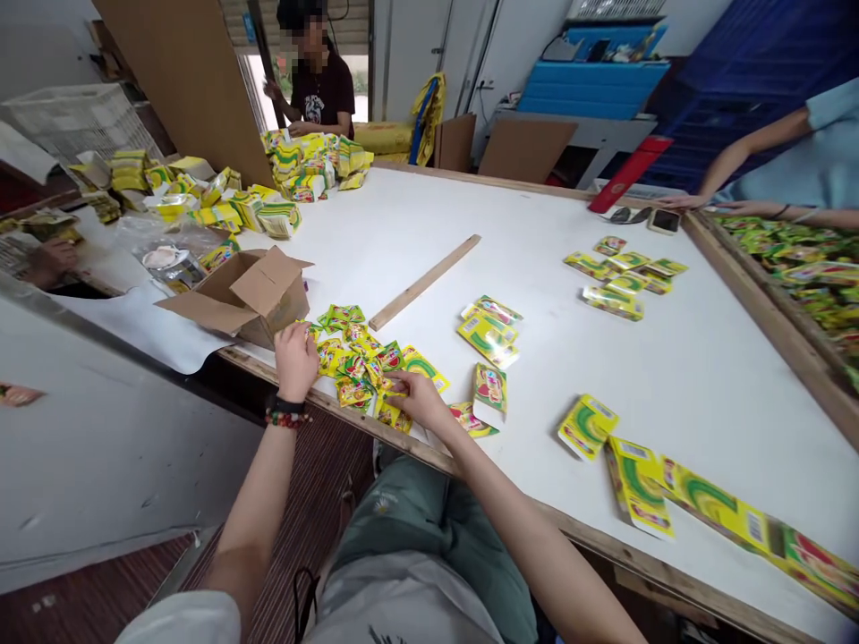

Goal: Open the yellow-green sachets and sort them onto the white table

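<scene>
Small yellow-green sachets with fruit pictures lie in a loose pile at the table's near edge. At the pile's left side is my left hand, its slightly bent fingers resting by the sachets, beside an opened brown cardboard box. My right hand reaches into the pile from the right, thumb and forefinger closed about a sachet at its edge. Just beyond this hand lies a flat yellow-green carton. An open-ended small carton with a fruit picture lies to its right.
A wooden strip lies across the white table. Flat cartons are scattered on the right. Heaped cartons stand at the back left. One person sits behind them; another person's arms rest by a wood-edged bin of sachets.
</scene>
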Demonstrator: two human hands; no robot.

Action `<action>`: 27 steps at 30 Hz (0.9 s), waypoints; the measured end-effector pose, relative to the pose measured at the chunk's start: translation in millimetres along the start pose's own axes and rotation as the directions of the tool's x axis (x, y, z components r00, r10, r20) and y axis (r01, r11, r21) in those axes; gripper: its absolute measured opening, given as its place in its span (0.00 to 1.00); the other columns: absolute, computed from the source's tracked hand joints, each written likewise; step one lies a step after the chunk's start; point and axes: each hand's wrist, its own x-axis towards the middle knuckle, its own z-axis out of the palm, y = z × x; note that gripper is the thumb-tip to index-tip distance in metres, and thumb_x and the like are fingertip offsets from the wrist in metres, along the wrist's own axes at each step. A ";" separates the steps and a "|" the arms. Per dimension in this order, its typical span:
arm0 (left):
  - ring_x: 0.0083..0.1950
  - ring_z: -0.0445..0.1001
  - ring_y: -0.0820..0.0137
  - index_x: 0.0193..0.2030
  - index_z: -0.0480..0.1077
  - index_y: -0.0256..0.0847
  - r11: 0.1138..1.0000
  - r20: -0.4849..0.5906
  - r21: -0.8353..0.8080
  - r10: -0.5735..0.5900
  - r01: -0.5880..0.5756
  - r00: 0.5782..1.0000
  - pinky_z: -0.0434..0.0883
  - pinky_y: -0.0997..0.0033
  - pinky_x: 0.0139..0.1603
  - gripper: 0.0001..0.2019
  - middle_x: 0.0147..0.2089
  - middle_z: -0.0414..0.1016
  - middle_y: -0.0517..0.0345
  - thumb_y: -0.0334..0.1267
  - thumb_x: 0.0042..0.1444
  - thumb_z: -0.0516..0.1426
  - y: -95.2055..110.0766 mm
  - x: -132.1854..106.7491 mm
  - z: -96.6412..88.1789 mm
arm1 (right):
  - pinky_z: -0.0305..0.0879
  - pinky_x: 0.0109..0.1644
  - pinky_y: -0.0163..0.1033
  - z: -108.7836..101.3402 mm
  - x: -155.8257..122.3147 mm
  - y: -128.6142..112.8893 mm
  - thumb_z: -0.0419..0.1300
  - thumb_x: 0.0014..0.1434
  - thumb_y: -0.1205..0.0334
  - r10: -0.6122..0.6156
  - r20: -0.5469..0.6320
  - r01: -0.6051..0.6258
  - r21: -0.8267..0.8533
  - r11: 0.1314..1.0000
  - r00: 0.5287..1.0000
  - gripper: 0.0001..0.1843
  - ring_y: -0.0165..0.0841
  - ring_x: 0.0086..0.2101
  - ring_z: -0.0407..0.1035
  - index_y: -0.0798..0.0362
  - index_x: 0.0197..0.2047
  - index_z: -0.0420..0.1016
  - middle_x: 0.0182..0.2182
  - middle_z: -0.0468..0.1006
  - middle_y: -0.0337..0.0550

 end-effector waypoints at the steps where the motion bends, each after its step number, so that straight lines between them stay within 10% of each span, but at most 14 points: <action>1: 0.59 0.64 0.54 0.56 0.67 0.29 0.999 0.077 0.031 0.037 -0.039 0.996 0.60 0.54 0.62 0.19 0.57 0.68 0.38 0.29 0.61 0.46 0.1 12.3 2.6 | 0.67 0.37 0.38 -0.9 -1.2 -1.6 0.65 0.44 0.73 0.000 -0.004 -0.001 -0.009 1.000 1.000 0.26 0.34 0.30 0.73 0.53 0.49 0.78 0.27 0.79 0.38; 6: 0.60 0.63 0.58 0.57 0.65 0.33 0.985 0.305 0.031 0.153 -0.171 0.940 0.58 0.60 0.62 0.18 0.58 0.68 0.43 0.31 0.62 0.47 17.3 64.8 29.3 | 0.63 0.46 0.41 -20.0 -2.9 -12.8 0.53 0.57 0.70 -0.013 -0.120 0.002 -0.093 0.996 0.993 0.16 0.37 0.39 0.70 0.53 0.44 0.79 0.37 0.78 0.45; 12: 0.55 0.68 0.53 0.53 0.67 0.32 0.989 0.456 0.112 0.035 -0.096 0.889 0.65 0.58 0.53 0.20 0.53 0.70 0.36 0.43 0.58 0.55 30.6 94.3 53.7 | 0.53 0.54 0.48 -26.9 41.8 -30.0 0.54 0.53 0.75 -0.022 -0.145 0.000 -0.153 0.988 0.989 0.13 0.44 0.48 0.63 0.54 0.27 0.77 0.38 0.77 0.52; 18: 0.47 0.74 0.55 0.35 0.75 0.37 0.992 0.512 0.057 0.068 -0.113 0.856 0.69 0.60 0.50 0.10 0.40 0.77 0.46 0.43 0.52 0.61 26.3 72.3 28.8 | 0.50 0.54 0.54 -26.4 51.1 -34.5 0.54 0.52 0.72 0.009 -0.228 0.000 0.042 0.999 0.974 0.11 0.45 0.45 0.66 0.53 0.23 0.74 0.31 0.79 0.47; 22: 0.53 0.71 0.60 0.49 0.74 0.37 0.976 0.332 -0.176 0.179 -0.126 0.926 0.67 0.61 0.56 0.16 0.52 0.74 0.46 0.42 0.62 0.51 50.8 28.2 0.1 | 0.63 0.43 0.43 -42.2 14.4 -33.5 0.53 0.56 0.60 0.041 -0.281 0.047 0.301 0.952 0.959 0.10 0.38 0.36 0.69 0.51 0.32 0.74 0.31 0.78 0.41; 27: 0.25 0.70 0.72 0.36 0.77 0.37 0.469 0.356 -0.845 0.135 0.257 0.925 0.70 0.73 0.26 0.18 0.27 0.75 0.58 0.52 0.51 0.61 105.8 -37.0 -6.3 | 0.66 0.33 0.39 -45.2 -29.1 -39.0 0.59 0.51 0.51 0.104 -0.293 0.083 0.562 0.823 0.950 0.11 0.35 0.28 0.70 0.49 0.32 0.72 0.25 0.76 0.37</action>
